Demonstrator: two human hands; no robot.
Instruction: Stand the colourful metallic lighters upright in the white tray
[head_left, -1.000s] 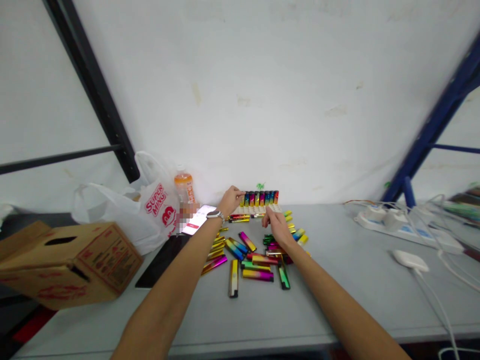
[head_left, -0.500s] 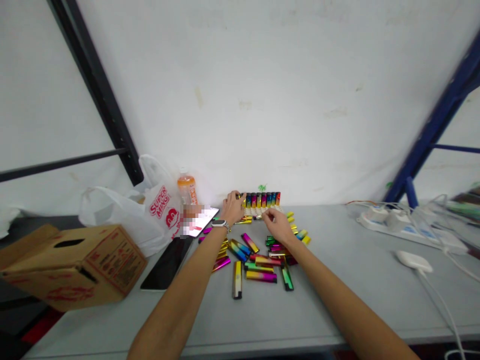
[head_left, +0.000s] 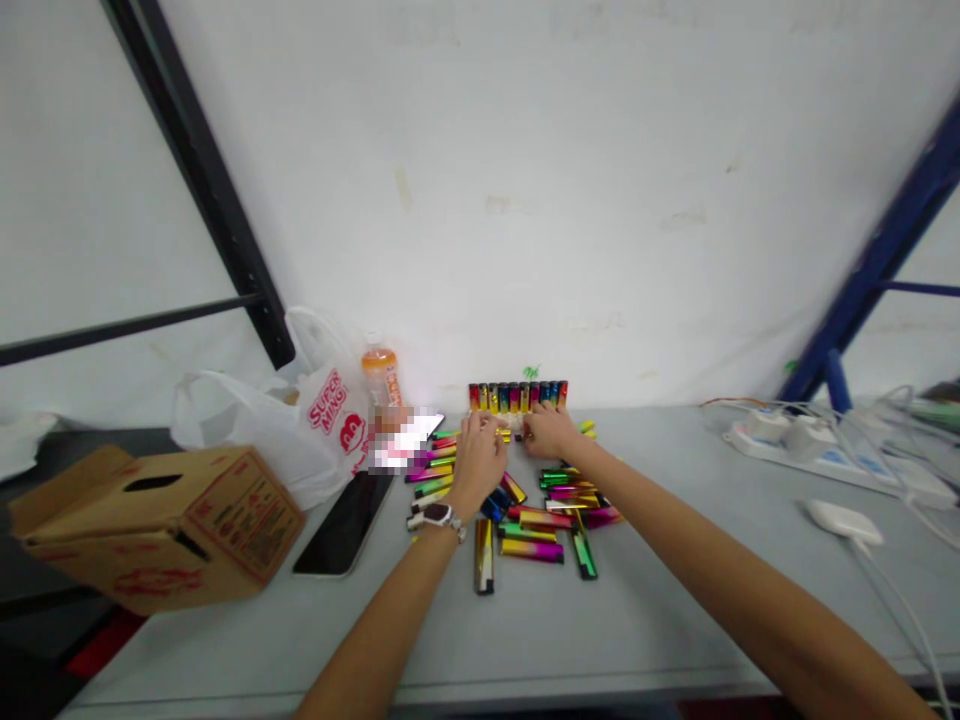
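Note:
A row of upright, shiny multicoloured lighters (head_left: 514, 397) stands against the wall, with a pale, see-through strip along its front. My left hand (head_left: 480, 460), a watch on its wrist, lies just in front of the row's left part, fingers stretched forward and slightly apart. By its fingertips is a yellow lighter, mostly covered. Farther right, my right hand (head_left: 556, 433) has its fingers curled inward close to the row's front; whatever is between them is hidden. Below both hands, loose metallic lighters (head_left: 534, 549) lie scattered, some beneath my left wrist.
To the left are a cardboard box (head_left: 217, 515), a white plastic bag (head_left: 322, 425), an orange-capped-looking drink bottle (head_left: 381, 375), a dark tablet (head_left: 345, 525) and a lit screen (head_left: 412, 440). On the right lie a power strip (head_left: 840, 460) and a white charger (head_left: 846, 521) with cables.
My left hand has left the row's left end and come nearer, uncovering lighters there. My right hand has shifted slightly right and up. The view has moved a little.

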